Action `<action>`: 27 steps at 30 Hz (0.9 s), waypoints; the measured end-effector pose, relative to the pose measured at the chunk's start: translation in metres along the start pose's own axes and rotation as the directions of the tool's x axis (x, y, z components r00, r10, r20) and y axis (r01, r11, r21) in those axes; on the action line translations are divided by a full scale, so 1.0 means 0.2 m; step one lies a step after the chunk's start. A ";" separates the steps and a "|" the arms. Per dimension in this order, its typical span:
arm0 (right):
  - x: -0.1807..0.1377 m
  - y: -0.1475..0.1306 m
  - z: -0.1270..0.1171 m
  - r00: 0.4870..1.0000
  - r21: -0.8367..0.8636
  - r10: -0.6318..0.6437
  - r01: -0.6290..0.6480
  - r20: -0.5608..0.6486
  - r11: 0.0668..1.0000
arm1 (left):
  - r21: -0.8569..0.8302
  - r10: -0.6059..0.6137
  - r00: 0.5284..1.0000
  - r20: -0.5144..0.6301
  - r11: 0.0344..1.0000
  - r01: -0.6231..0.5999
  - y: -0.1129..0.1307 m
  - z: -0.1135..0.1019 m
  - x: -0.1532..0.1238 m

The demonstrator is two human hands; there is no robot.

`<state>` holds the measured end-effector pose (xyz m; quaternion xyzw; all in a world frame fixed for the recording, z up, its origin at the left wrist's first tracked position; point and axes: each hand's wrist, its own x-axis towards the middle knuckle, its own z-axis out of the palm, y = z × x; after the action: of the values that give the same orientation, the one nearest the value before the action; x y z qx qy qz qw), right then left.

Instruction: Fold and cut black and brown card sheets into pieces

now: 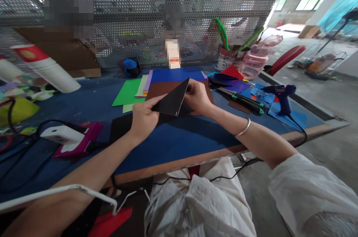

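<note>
Above the blue tabletop (179,143) I hold a folded black sheet of paper (173,100), its visible face shaped like a triangle with a point up. My left hand (145,119) pinches its left corner. Fingers of my right hand (198,97) grip the upper right edge, partly hidden behind the fold. Beneath lie a brown sheet (159,88) and a blue sheet (173,75). Another black sheet (119,128) rests on the table under my left wrist. A green sheet (127,91) lies to the left of the stack.
At right are a blue glue gun (283,99), a green-and-black cutter (243,99), a pink bottle (254,59) and a tool pot (226,58). Left stand stacked paper cups (53,71) and a purple power strip (79,143) with cords. A perforated metal screen (117,16) rises behind.
</note>
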<state>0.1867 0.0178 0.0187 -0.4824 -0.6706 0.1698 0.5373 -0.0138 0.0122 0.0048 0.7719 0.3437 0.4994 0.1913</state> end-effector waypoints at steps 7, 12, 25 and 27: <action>0.04 -0.04 -0.03 0.998 -0.114 -0.058 0.058 0.008 0.992 | 0.021 -0.011 1.000 -0.026 1.000 0.012 0.00 0.01 0.02; 0.04 0.01 0.02 0.999 0.039 0.007 -0.005 -0.048 0.999 | -0.021 0.007 0.999 -0.051 1.000 -0.008 0.00 0.04 0.04; 0.12 0.18 -0.14 0.991 0.108 0.130 -0.126 -0.025 0.986 | -0.492 -0.436 0.895 0.098 0.760 0.424 -0.04 -0.01 0.07; 0.09 0.16 -0.08 0.996 0.126 0.079 -0.085 0.052 0.988 | -0.515 -0.469 0.875 0.121 0.724 0.460 -0.03 -0.01 0.08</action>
<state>0.2171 0.0422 0.0105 -0.4699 -0.6504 0.2459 0.5438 -0.0132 0.0274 0.0113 0.5737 0.3765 0.5169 0.5117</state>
